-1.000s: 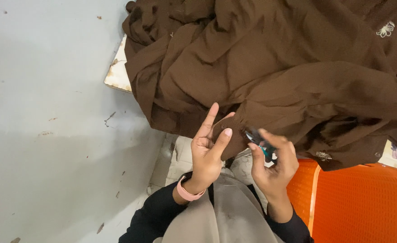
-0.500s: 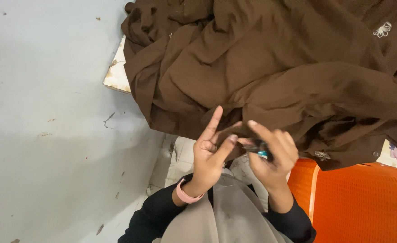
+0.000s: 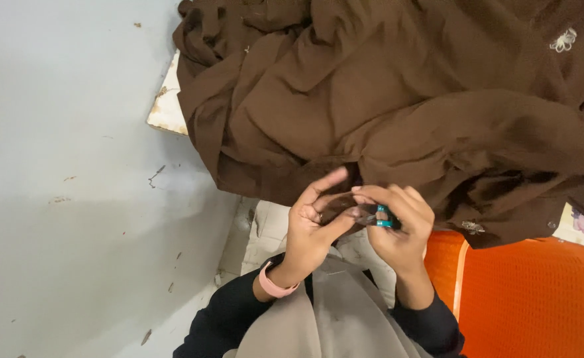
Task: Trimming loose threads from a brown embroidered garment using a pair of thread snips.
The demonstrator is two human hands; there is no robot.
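Head view: the small teal-and-black tool (image 3: 383, 217) is mostly buried in the right hand (image 3: 398, 229), pinched there, its kind hard to make out; the left hand (image 3: 312, 225) nips a fold of brown fabric (image 3: 398, 99) right against it; pink wristband (image 3: 273, 284) below; orange chair (image 3: 537, 298) cut off at right

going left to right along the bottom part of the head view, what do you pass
grey floor → pink wristband → left hand → small teal tool held in the right hand → orange plastic seat
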